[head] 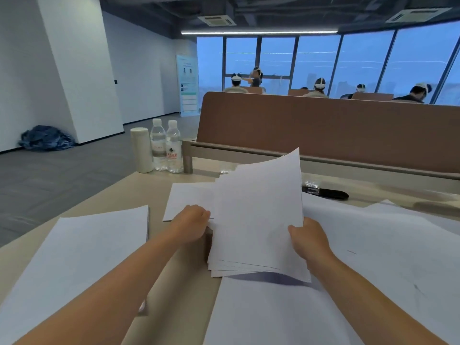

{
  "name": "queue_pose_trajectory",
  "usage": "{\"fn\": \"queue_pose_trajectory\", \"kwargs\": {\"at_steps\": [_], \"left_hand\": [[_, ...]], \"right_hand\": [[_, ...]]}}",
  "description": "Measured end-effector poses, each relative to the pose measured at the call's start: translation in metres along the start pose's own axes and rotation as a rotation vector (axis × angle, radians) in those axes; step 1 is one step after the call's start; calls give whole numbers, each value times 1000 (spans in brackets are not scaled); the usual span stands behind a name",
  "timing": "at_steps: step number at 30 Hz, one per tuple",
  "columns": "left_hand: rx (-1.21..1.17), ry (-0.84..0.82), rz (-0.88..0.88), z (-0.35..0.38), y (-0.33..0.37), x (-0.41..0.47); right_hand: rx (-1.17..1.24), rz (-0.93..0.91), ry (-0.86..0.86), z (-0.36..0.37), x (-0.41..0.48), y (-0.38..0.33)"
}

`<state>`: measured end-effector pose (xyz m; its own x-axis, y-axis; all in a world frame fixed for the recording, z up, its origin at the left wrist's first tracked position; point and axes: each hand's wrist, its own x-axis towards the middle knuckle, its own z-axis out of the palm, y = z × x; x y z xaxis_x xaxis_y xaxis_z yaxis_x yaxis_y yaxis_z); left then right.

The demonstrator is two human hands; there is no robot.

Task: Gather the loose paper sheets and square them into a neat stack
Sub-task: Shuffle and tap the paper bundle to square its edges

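Both hands hold a bundle (pixel 258 215) of sheets, tilted up off the counter (pixel 184 282) near its middle. The right hand (pixel 308 241) has its grip clamped on the bundle's right edge; the left hand (pixel 191 224) curls its grip on the left edge. Loose sheets (pixel 82 257) lie flat on both sides. At the far left corner stand two capped bottles (pixel 158 145) of clear water and a closed white flask (pixel 141 150).

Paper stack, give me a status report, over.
Left hand and right hand grip the paper bundle by its sides, tilted up, edges fanned. Loose sheets lie around on the desk, ungathered. Nothing blocks the hands.
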<state>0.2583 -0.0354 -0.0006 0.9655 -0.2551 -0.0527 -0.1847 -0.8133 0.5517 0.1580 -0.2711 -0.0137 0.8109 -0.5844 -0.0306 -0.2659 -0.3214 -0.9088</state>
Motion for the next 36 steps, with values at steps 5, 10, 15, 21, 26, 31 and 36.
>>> {"fn": "queue_pose_trajectory", "kwargs": {"at_steps": [5,10,15,21,26,31,36], "left_hand": [[119,-63,15,9,-14,21],[186,-23,92,21,-7,17],[153,-9,139,23,-3,8],[113,4,164,29,-5,-9],[14,-5,143,29,-2,-17],[48,-51,102,31,-2,-23],[-97,91,12,26,1,-26]], "right_hand": [[-65,36,4,3,15,4],[-57,73,19,-7,16,8],[-95,79,49,-16,12,13],[-84,113,93,-31,2,23],[-70,156,100,-41,-1,28],[-65,166,80,-46,-5,32],[-93,143,48,-41,-7,32]]}}
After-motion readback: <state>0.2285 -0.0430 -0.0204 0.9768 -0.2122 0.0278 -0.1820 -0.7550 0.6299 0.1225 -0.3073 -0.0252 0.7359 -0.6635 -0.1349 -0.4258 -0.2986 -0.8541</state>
